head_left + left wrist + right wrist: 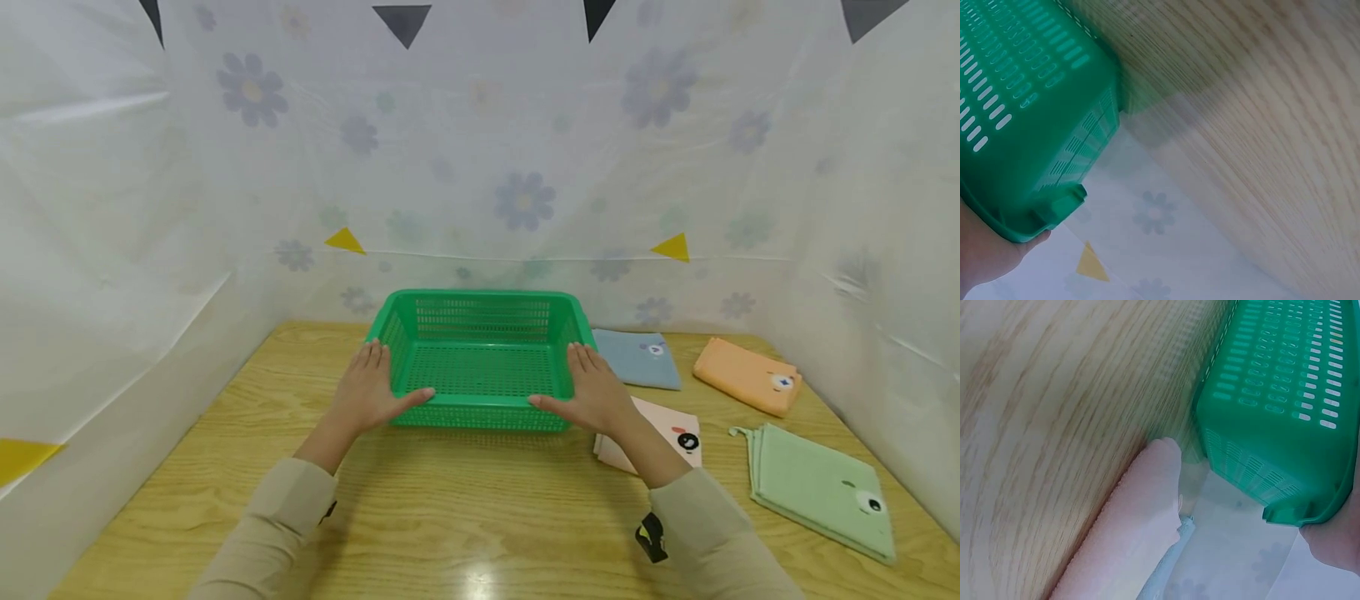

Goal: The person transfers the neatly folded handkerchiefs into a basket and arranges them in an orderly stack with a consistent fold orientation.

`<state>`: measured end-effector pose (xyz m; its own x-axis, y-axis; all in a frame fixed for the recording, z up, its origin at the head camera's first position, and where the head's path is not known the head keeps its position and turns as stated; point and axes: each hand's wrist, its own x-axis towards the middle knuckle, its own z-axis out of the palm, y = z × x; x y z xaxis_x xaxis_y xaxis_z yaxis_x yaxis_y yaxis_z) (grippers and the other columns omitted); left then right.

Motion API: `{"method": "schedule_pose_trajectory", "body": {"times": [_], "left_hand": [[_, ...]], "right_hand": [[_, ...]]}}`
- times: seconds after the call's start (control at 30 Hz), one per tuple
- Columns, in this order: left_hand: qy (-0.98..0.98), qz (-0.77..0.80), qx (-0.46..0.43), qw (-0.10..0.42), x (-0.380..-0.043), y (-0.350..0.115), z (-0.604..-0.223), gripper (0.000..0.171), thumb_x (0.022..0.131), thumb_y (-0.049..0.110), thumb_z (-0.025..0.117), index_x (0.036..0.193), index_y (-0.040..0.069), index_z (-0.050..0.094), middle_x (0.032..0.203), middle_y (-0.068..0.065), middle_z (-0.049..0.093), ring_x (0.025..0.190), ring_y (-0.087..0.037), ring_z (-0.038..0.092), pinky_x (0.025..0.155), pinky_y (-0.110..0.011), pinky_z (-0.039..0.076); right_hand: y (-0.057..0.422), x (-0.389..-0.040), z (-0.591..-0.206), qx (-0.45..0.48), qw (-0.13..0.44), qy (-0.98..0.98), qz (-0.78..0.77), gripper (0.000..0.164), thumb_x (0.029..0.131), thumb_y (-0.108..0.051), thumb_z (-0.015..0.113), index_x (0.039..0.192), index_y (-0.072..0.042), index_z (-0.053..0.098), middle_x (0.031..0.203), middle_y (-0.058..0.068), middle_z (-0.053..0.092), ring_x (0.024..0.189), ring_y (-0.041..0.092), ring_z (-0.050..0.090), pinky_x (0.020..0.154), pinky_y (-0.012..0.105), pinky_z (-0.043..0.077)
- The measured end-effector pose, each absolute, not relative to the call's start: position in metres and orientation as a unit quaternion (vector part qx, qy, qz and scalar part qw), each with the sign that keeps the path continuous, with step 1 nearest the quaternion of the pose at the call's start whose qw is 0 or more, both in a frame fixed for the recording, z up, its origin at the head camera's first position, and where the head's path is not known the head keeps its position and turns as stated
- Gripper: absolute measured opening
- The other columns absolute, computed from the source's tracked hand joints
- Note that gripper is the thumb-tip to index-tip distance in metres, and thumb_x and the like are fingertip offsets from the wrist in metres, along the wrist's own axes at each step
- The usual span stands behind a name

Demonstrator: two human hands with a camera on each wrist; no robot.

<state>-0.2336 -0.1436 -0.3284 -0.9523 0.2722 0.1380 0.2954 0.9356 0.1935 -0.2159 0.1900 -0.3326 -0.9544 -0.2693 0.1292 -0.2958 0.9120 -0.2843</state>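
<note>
A green plastic basket (480, 411) with slotted walls stands on the wooden table, and no items show inside it. My left hand (367, 390) lies against its near left corner, fingers straight along the side rim and thumb along the front rim. At the near right corner, my right hand (592, 387) touches the rim in the same way. Both wrist views show a hand at the basket's rim, partly cut off by the frame edge. Under my right forearm lies a folded pink towel (678, 425), partly hidden by the arm.
To the right of the basket are a folded blue towel (636, 360), an orange towel (746, 375) and a green towel (817, 483). White flower-printed sheeting (450, 167) encloses the wooden table (465, 508) at the back and sides.
</note>
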Motion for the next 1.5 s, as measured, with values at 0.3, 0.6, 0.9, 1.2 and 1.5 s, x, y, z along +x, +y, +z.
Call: {"method": "schedule_pose_trajectory", "body": {"times": [0.3,0.6,0.9,1.2,1.5], "left_hand": [[-0.982,-0.108,-0.146,0.058,-0.233,-0.141,-0.327,0.109,0.080,0.074,0.044,0.143,-0.013,0.018,0.150,-0.032,0.013,0.141,-0.042,0.011,0.116,-0.050,0.013],[-0.982,-0.106,-0.144,0.060,-0.235,-0.136,-0.328,0.107,0.081,0.071,0.046,0.143,-0.011,0.019,0.151,-0.030,0.013,0.142,-0.040,0.011,0.116,-0.049,0.013],[-0.982,-0.103,-0.146,0.059,-0.233,-0.133,-0.328,0.107,0.081,0.072,0.045,0.143,-0.012,0.020,0.150,-0.031,0.014,0.141,-0.041,0.011,0.116,-0.050,0.013],[-0.983,-0.108,-0.141,0.054,-0.232,-0.130,-0.329,0.106,0.081,0.070,0.047,0.143,-0.011,0.019,0.151,-0.030,0.012,0.142,-0.041,0.010,0.116,-0.050,0.013],[-0.983,-0.106,-0.142,0.054,-0.232,-0.128,-0.328,0.107,0.081,0.071,0.046,0.143,-0.011,0.018,0.151,-0.030,0.012,0.142,-0.040,0.010,0.116,-0.049,0.012]], "right_hand": [[0.194,-0.215,-0.333,0.144,0.049,-0.976,0.154,0.105,0.082,-0.066,0.050,0.145,0.009,0.014,0.152,0.027,0.014,0.141,0.042,0.012,0.114,0.053,0.015],[0.198,-0.214,-0.332,0.143,0.049,-0.976,0.155,0.105,0.082,-0.065,0.051,0.145,0.009,0.014,0.152,0.027,0.013,0.141,0.043,0.011,0.114,0.054,0.015],[0.201,-0.213,-0.333,0.143,0.053,-0.976,0.154,0.104,0.082,-0.065,0.051,0.145,0.009,0.015,0.152,0.027,0.014,0.141,0.043,0.012,0.113,0.055,0.016],[0.204,-0.213,-0.334,0.144,0.053,-0.976,0.154,0.104,0.082,-0.066,0.050,0.145,0.009,0.014,0.152,0.027,0.014,0.140,0.043,0.012,0.113,0.055,0.016],[0.206,-0.213,-0.335,0.145,0.053,-0.976,0.154,0.104,0.082,-0.066,0.050,0.145,0.009,0.014,0.152,0.027,0.014,0.140,0.043,0.013,0.113,0.055,0.017]]}}
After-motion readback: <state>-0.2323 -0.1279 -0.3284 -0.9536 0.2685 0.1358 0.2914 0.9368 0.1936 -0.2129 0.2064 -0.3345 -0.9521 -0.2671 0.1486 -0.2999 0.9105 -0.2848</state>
